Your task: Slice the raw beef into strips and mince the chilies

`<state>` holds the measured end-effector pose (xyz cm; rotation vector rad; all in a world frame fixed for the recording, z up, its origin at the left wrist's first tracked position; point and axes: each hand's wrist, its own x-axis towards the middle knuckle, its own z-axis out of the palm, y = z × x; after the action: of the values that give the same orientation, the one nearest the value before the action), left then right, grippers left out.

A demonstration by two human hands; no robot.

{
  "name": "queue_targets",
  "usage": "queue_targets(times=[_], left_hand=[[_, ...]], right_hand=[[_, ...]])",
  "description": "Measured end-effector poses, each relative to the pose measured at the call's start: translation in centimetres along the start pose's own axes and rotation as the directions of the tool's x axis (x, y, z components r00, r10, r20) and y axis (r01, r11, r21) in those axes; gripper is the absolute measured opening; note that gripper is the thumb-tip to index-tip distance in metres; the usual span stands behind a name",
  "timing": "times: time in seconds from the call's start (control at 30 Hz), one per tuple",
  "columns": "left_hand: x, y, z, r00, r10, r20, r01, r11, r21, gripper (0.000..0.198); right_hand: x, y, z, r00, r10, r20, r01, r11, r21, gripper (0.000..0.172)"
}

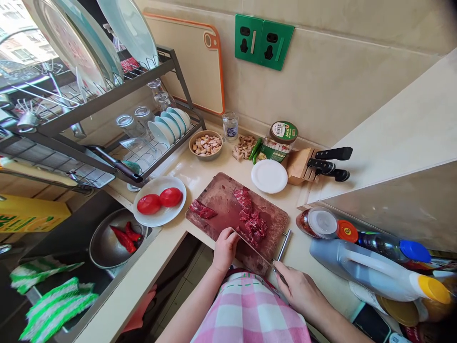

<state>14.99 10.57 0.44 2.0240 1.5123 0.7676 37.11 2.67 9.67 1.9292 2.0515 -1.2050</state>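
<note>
My right hand (pixel 294 286) is wrapped round the handle of a kitchen knife (pixel 255 248), whose blade slants over the near edge of a brown cutting board (pixel 228 190). At the tip end of the blade, my left hand (pixel 225 248) is closed with its fingers curled; anything between them is hidden. Sliced raw meat (pixel 256 227) lies in a pile beyond the blade, joined by a strip of meat (pixel 243 200) behind it. A separate piece of raw meat (pixel 202 208) rests at the board's left side.
Left of the board, a plate (pixel 160 220) holds two peeled tomatoes (pixel 170 196). Behind stand a bowl of garlic (pixel 206 146), a white dish (pixel 269 176) and a knife block (pixel 300 166). Bottles, including a large jug (pixel 360 264), line the right. Red peppers (pixel 123 239) lie in a metal bowl.
</note>
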Motion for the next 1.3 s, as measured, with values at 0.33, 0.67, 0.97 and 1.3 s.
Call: queue_targets(times=[0.33,0.67,0.97,1.3], left_hand=[[0.1,-0.4,0.3,1.000,-0.005,-0.011,0.004,0.998,-0.065,0.024],[0.1,-0.4,0.1,1.000,-0.008,0.019,0.010,0.997,-0.075,0.025],[-0.1,-0.1,0.0,0.999,-0.035,-0.012,0.034,0.995,-0.092,0.023],[-0.3,-0.4,0.3,0.999,-0.044,-0.008,0.044,0.997,-0.059,0.026]], right_hand=[[1.6,-1.4,-1.0,0.996,0.024,0.083,-0.015,0.994,-0.110,0.020],[2.6,-2.0,-0.3,0.994,0.035,0.104,-0.017,0.985,-0.170,0.021],[5.4,-2.2,0.8,0.999,-0.045,-0.019,0.043,0.995,-0.095,0.020],[0.6,-1.3,-0.9,1.000,-0.019,0.021,0.020,0.999,-0.050,0.024]])
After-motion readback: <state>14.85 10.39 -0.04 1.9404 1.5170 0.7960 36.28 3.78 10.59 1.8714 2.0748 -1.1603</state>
